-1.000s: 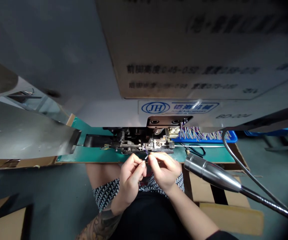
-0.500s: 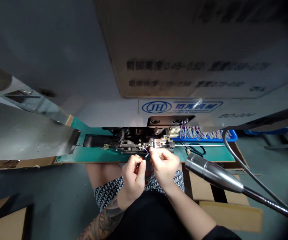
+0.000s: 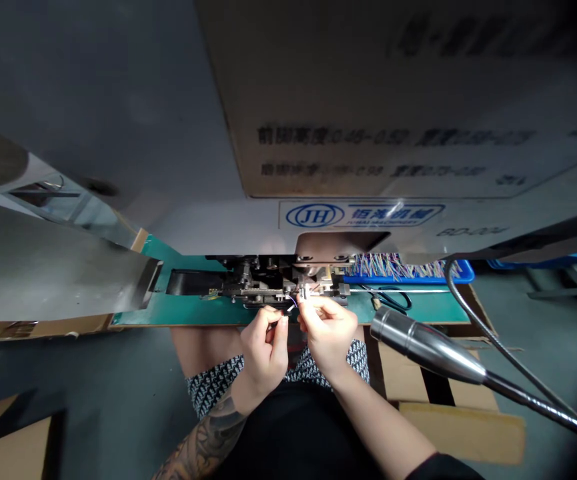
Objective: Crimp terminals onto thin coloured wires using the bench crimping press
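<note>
My right hand [image 3: 329, 330] is closed in a pinch at the front of a crimping machine's tooling [image 3: 313, 290], its fingertips on a thin wire [image 3: 293, 303]. The wire looks purple, with a small white end that hangs between my two hands. Just left of that end, my left hand [image 3: 265, 347] is also pinched closed, thumb against index finger. What it holds, if anything, is too small to make out. Light falls brightly on the tooling and on my right fingertips.
The grey machine housing [image 3: 168, 167] fills the upper view. Behind the tooling, a blue tray [image 3: 461, 272] holds many cut wires. Scissors [image 3: 393, 298] lie on the green bench top [image 3: 433, 310]. A metal gooseneck lamp [image 3: 428, 347] reaches in from the right, above cardboard [image 3: 461, 430].
My left hand has shifted slightly left and up, near the white wire end. My right hand has moved very slightly left. The machine's ram above the tooling has come down.
</note>
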### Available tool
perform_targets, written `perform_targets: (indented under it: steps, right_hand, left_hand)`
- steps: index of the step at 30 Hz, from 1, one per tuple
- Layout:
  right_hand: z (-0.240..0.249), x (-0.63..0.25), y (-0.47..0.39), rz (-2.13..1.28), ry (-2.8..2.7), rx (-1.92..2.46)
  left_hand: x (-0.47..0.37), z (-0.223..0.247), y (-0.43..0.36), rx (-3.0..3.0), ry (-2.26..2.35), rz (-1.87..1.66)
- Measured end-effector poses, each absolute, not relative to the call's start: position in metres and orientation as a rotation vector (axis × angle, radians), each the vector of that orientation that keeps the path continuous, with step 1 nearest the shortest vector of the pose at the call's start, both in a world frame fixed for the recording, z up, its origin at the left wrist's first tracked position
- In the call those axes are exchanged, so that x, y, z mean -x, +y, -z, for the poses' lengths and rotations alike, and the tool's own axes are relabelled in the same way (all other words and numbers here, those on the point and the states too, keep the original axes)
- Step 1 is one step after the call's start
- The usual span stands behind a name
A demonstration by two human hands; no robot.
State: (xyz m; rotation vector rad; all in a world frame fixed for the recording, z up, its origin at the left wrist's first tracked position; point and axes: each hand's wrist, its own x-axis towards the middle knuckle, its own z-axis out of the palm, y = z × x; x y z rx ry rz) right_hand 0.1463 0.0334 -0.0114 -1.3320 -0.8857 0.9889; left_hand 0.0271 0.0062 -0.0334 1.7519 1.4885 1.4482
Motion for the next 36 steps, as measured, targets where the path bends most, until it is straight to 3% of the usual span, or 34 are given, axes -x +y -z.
perform_targets:
  steps: [6, 14, 22, 28, 36]
  right_hand:
    - [0.014, -0.155, 0.028, -1.021, -0.971, 1.294]
    - [0.004, -0.186, 0.03, -1.547, -1.1, 1.197]
    - [0.001, -0.189, 0.026, -1.526, -1.133, 1.201]
    - [-0.006, -0.175, 0.027, -1.376, -0.977, 1.257]
    - [-0.002, -0.166, 0.036, -1.434, -0.9, 1.229]
  left_hand:
    - [-0.007, 0.033, 0.011, -1.999, 1.372, -1.385]
    - [0.013, 0.025, 0.011, -2.01, 1.207, -1.176]
    - [0.014, 0.016, 0.01, -1.863, 1.241, -1.062]
    - [0.004, 0.015, 0.014, -2.036, 1.307, -1.196]
    - [-0.004, 0.021, 0.011, -2.068, 1.451, -1.243]
